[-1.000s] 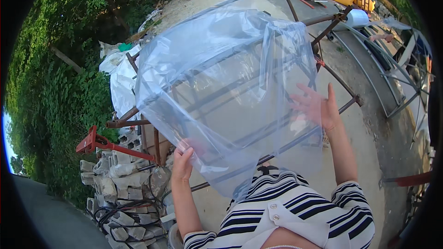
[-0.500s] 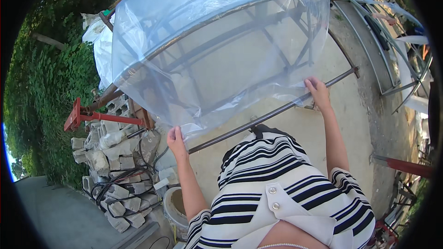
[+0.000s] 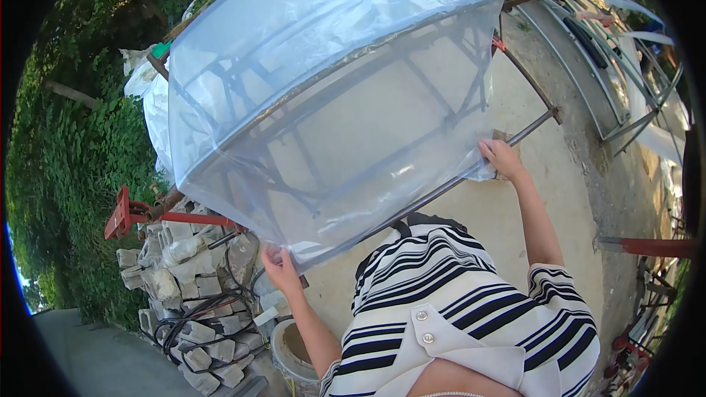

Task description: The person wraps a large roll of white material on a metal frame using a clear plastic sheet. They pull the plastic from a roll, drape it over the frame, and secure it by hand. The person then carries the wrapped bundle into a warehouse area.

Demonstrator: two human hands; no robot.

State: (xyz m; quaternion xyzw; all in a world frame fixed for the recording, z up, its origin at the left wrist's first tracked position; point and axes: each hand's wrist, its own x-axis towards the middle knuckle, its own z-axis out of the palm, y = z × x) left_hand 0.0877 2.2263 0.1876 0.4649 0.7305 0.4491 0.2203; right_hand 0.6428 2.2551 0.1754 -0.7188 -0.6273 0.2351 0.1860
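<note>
A sheet of clear plastic film (image 3: 353, 147) lies over a rusty metal frame and hangs down its near side. My left hand (image 3: 279, 266) pinches the sheet's lower left corner, beside the left end of the frame's near bar. With closed fingers, my right hand (image 3: 501, 159) grips the lower right edge of the film at the near metal bar (image 3: 529, 129). The film's lower edge is stretched between both hands and covers much of that bar. Through the film, the frame's crossed struts show dimly.
Left of the frame, a red metal bracket (image 3: 121, 213) sticks out above piled broken blocks (image 3: 165, 287) and black cables (image 3: 184, 309). A round bucket (image 3: 290, 345) stands near my left forearm. Metal frames (image 3: 588, 66) lie at the far right; a red bar (image 3: 647, 246) juts in at the right.
Both hands have moved down, drawing the film's lower edge over the near bar. The sheet now hangs tauter and flatter, and the view has shifted slightly.
</note>
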